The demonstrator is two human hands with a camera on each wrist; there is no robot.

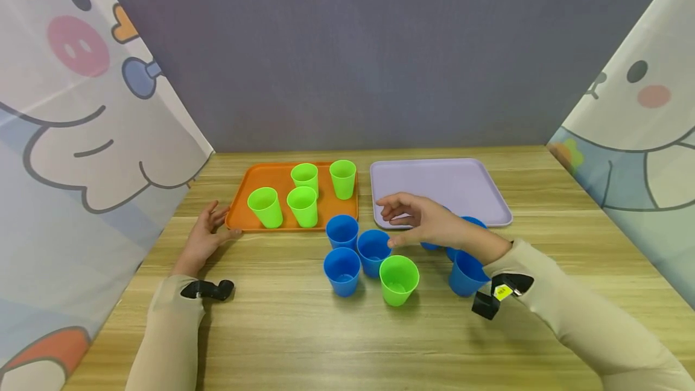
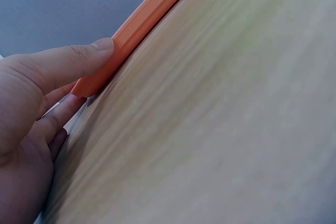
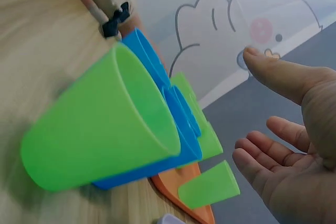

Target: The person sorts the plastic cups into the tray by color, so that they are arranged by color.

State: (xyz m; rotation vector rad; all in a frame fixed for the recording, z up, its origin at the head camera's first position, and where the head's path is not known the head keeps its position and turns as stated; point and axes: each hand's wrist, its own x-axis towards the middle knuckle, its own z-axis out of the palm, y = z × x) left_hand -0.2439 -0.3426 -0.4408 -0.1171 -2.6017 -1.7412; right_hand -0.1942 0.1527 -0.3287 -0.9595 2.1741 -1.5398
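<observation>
1. The left hand's (image 1: 205, 237) grip has the near left corner of the orange tray (image 1: 260, 178) between thumb and fingers, the thumb resting on its front rim and the fingers along its left side.
2. The orange tray lies flat on the tabletop (image 1: 266, 330) and carries four upright green cups: the leftmost cup (image 1: 265, 209) near the front edge, a second front cup (image 1: 303, 207) beside it, a back cup (image 1: 305, 176) just behind that one, and a corner cup (image 1: 342, 180) toward the right back.
3. In front of the orange tray's right end, three blue cups stand close together on the tabletop: a rear one (image 1: 342, 233), a front one (image 1: 342, 273) and a right one (image 1: 373, 253).
4. A lone green cup (image 1: 399, 280) stands upright on the tabletop, just in front of the right blue cup.
5. The right hand (image 1: 420, 219) hovers above the tabletop, its grip wide and holding nothing; the right wrist view shows the thumb well apart from the loosely bent fingers.
6. The lavender tray (image 1: 434, 181) lies behind the right hand, to the right of the orange tray.
7. Three more blue cups stand about the right forearm: one (image 1: 431, 246) mostly hidden below the hand, one (image 1: 475, 220) partly behind the forearm, and one (image 1: 467, 274) nearer the black wrist camera (image 1: 485, 305).
</observation>
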